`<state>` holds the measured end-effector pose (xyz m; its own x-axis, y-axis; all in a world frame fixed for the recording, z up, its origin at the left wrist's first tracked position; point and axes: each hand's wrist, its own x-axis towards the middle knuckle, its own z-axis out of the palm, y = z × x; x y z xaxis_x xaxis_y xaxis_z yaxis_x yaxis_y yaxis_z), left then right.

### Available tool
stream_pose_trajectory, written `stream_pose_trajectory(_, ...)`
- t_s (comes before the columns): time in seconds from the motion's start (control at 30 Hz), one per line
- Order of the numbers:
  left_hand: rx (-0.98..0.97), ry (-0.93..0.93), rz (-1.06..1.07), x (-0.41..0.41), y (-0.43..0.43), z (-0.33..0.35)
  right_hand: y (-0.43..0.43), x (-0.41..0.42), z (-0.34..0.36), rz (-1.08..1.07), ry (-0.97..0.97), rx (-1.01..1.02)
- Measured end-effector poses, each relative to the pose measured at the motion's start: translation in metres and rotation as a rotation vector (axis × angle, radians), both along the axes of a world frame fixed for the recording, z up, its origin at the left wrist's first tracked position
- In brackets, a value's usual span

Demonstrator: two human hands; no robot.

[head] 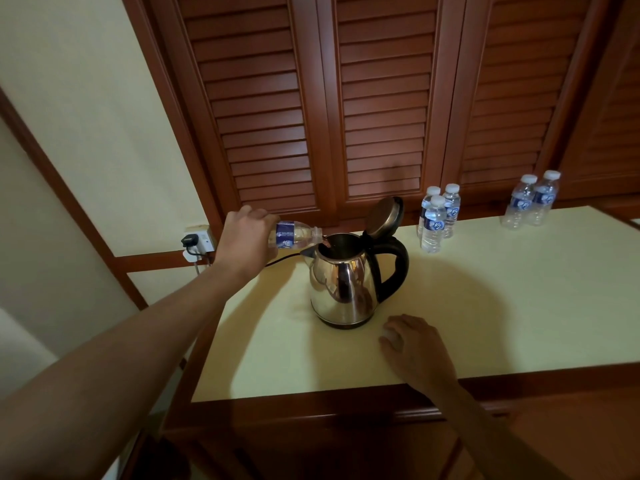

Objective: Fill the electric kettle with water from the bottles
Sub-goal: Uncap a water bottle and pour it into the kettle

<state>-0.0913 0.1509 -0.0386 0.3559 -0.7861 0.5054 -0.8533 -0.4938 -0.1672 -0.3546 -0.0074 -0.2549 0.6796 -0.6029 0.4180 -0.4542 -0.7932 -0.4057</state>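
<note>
Left hand (247, 237) grips a bottle (298, 236), its blue label unreadable, tipped into the open kettle (341, 289) on the bench (519, 306). Right hand (415, 348) rests beside the kettle, fingers (389, 341) curled; whether they hold anything, I cannot tell.

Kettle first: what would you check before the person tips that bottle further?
1. Lid open: ok, it stands raised.
2. Mouth of the bottle over the opening of the kettle: ok.
3. Left hand grips the bottle: ok.
4. Water level inside the kettle: cannot tell.
5. Right hand clear of the kettle: ok, it rests on the table.
</note>
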Motion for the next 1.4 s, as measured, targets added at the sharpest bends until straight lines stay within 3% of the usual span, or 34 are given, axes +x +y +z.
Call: stream_pose_trajectory(1.4, 0.031, -0.23, -0.13, -0.004, -0.019, 0.023, 0.004, -0.001, 0.006, -0.007, 0.023, 0.012)
